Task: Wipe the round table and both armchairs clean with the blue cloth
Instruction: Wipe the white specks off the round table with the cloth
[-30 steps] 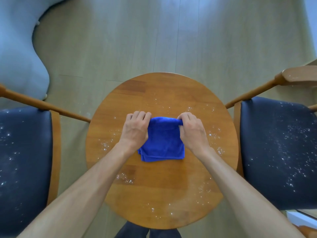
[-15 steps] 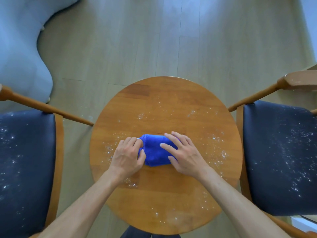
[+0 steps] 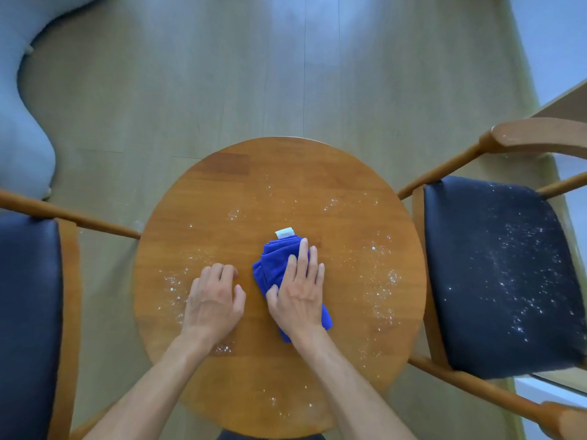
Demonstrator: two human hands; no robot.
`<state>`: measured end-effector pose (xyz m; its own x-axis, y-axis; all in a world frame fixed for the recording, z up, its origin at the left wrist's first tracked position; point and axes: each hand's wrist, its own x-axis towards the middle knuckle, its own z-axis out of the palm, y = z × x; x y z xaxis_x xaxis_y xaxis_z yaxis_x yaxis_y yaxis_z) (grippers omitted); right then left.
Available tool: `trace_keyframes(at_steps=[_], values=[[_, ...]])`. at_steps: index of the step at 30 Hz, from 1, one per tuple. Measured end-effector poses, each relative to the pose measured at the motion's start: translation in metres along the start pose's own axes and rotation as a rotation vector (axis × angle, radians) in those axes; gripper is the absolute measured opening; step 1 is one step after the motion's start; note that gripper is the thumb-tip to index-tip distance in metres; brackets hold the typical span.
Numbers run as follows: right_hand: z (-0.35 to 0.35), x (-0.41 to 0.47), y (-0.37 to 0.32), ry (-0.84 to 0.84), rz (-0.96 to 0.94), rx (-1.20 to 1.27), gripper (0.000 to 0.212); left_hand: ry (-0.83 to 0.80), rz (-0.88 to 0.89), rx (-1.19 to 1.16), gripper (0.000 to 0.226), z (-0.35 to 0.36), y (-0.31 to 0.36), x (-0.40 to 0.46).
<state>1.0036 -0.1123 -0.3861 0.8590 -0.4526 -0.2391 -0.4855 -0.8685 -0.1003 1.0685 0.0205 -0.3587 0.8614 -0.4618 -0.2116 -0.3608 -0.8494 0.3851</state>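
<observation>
— Since the right hand (image 3: 298, 293) lies flat on the bunched bright-blue microfibre cloth (image 3: 276, 265), fingers (image 3: 303, 255) straight and thumb tucked at the fabric's edge, I'd say it's pressing the cloth down so a wipe can push crumbs along, not lifting it.

— Where's the cloth sitting?

— Near the middle of the round wooden desk (image 3: 317, 173), white label (image 3: 285, 232) poking out at the far end. White specks (image 3: 381, 281) ring it on both sides, so the wiping looks barely begun.

— And the left hand (image 3: 216, 300)?

— Beside the cloth, apart from it, resting on the wood with fingers loosely curled and holding nothing; probably steadying. Both dark-blue cushioned wooden armchairs, left (image 3: 28, 296) and right (image 3: 502, 274), are speckled too, likely waiting their turn.
</observation>
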Motion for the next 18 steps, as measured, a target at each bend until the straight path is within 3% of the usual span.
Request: trace_keyframes(at_steps=[4, 12, 15, 18], values=[[0.015, -0.007, 0.003, 0.037, -0.12, 0.022, 0.069, 0.015, 0.023, 0.044, 0.026, 0.01, 0.004, -0.003], [0.054, -0.052, 0.055, 0.202, -0.264, 0.017, 0.063, -0.151, 0.109, 0.188, 0.057, 0.028, 0.019, 0.003], [0.042, -0.03, 0.121, 0.258, -0.121, -0.073, 0.059, -0.264, 0.217, 0.321, 0.068, 0.039, 0.026, 0.008], [0.019, -0.005, 0.189, 0.278, 0.258, -0.124, 0.056, -0.343, 0.181, 0.413, 0.074, 0.05, 0.03, 0.009]])
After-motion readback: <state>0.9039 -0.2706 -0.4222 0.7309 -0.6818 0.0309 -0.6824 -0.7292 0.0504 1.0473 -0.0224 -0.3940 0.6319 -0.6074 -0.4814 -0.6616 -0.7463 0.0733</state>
